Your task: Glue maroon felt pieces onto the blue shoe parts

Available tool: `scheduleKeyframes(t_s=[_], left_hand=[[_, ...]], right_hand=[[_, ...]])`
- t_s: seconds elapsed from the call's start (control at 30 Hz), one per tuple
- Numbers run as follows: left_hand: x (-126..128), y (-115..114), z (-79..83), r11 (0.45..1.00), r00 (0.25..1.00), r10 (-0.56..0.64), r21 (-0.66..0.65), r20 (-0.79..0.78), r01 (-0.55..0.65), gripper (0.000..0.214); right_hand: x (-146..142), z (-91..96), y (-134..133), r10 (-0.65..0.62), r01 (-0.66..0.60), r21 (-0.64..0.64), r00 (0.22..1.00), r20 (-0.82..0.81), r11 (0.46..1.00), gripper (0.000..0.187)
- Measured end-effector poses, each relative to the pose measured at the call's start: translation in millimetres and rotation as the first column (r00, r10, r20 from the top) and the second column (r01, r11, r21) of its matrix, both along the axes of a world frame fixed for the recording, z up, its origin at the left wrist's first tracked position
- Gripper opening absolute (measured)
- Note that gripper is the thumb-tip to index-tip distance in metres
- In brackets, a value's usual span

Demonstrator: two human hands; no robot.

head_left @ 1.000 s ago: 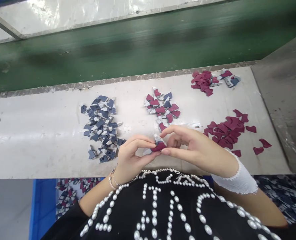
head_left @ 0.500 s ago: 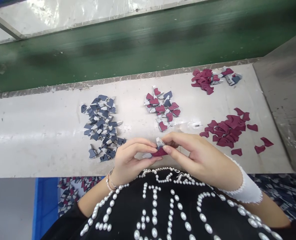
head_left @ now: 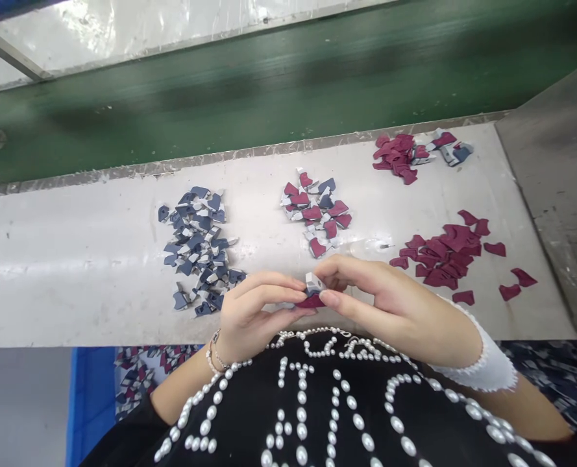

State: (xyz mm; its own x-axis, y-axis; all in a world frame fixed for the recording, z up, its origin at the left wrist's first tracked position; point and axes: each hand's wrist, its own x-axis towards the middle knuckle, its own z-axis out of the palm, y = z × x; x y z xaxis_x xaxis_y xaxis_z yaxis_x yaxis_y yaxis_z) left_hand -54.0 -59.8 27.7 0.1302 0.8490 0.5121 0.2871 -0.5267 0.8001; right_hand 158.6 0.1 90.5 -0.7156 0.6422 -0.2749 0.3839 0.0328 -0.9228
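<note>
Inspection finds a small maroon-and-grey cut piece (head_left: 312, 290) held over the near edge of the white metal desk (head_left: 74, 279), pinched between the left hand (head_left: 254, 308) and the right hand (head_left: 385, 295). Both grips are closed on it from opposite sides. Just beyond the left hand lies a pile of slate-blue and grey cut pieces (head_left: 198, 250). Directly ahead of the hands sits a mixed pile of maroon and grey cut pieces (head_left: 317, 211). Loose maroon cut pieces (head_left: 444, 259) lie beside the right hand. A green conveyor belt (head_left: 220, 84) runs along the desk's far edge.
</note>
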Motion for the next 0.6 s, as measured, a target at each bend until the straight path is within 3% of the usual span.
scheduleKeyframes(t_s=[0.6], left_hand=[[3, 5, 1.2, 1.000, 1.000, 0.013, -0.017, 0.004, -0.013, 0.032]], right_hand=[[-12, -5.8, -9, -0.061, 0.035, 0.242, 0.993, 0.100, 0.970, 0.021]])
